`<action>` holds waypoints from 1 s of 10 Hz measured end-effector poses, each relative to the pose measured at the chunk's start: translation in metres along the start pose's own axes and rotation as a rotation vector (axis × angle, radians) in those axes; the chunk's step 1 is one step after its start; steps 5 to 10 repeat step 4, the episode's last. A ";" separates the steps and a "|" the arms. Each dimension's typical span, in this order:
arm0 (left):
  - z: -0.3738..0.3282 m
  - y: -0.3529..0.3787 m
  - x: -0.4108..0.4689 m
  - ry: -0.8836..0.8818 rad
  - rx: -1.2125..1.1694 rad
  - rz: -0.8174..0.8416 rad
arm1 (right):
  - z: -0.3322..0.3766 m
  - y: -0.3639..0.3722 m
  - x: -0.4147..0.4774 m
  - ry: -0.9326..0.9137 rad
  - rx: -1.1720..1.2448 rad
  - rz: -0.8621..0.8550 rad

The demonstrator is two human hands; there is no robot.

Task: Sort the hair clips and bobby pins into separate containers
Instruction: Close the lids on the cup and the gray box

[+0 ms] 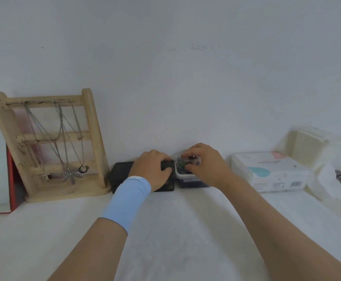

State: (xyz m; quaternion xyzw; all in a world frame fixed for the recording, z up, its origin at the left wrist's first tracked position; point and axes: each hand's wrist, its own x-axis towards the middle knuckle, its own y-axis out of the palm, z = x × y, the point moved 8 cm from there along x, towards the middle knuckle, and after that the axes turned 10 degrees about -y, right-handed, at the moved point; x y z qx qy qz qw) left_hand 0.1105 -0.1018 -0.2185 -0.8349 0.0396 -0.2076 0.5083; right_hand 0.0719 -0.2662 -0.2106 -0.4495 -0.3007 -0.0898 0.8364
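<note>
Hair clips point(180, 164), a small coloured jumble too blurred to tell from pins, lie in the white-rimmed container point(182, 175), between the curled fingers point(186, 154) and thumb of the right hand point(204, 161), which grips its top. Just left of those fingers, the left hand point(155, 167) curls its own round the end of a black box point(121, 171) standing just beside the container on the table point(175, 230)

Bright, even light; soft blur, fisheye edges.
</note>
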 end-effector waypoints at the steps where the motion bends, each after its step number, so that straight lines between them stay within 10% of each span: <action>1: 0.012 0.002 -0.005 -0.027 0.103 0.006 | 0.006 0.004 0.000 -0.056 -0.043 -0.004; 10: 0.011 0.000 -0.010 -0.009 0.046 -0.004 | 0.019 -0.004 -0.002 -0.109 -0.067 -0.073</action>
